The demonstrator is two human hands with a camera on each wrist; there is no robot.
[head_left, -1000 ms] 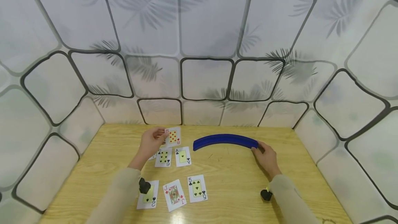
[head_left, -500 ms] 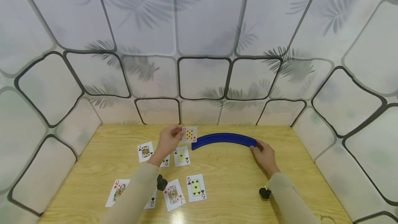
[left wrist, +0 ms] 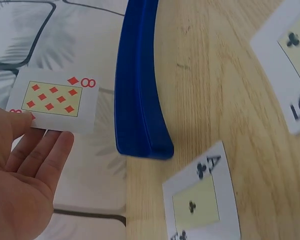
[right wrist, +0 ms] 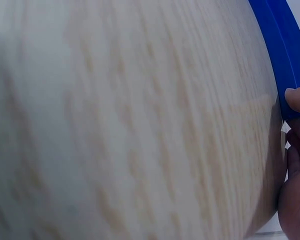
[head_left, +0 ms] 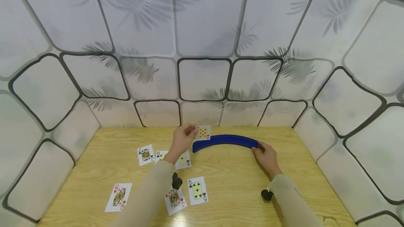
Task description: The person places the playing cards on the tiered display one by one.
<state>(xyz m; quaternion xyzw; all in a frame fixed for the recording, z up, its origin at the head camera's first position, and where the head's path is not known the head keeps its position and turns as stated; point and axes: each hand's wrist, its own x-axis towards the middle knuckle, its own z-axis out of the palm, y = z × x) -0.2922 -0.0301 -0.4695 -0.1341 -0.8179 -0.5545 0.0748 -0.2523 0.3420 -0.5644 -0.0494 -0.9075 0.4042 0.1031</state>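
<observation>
My left hand (head_left: 182, 139) pinches the eight of diamonds (head_left: 203, 133) between thumb and fingers, just above the left end of a curved blue card holder (head_left: 225, 138). In the left wrist view the eight (left wrist: 55, 99) faces the camera, apart from the holder (left wrist: 140, 90). At the holder's right end my right hand (head_left: 267, 157) grips it, thumb in front. The right wrist view shows that thumb pressed on the blue holder (right wrist: 280, 50), with the other fingers partly out of frame. Below my left hand lies the ace of clubs (head_left: 184, 161), partly covered by the wrist.
Other cards lie face up on the wooden table (head_left: 240, 185): a black jack (head_left: 145, 155), a six (head_left: 160, 156), the queen of diamonds (head_left: 118, 197), the jack of diamonds (head_left: 174, 200) and the five of clubs (head_left: 197, 191). A patterned wall covering (head_left: 202, 80) rises behind and on both sides.
My left hand has carried the eight of diamonds rightward, from above the six and ace to the holder's left end. The queen and black jack have come into view. My right hand keeps its grip.
</observation>
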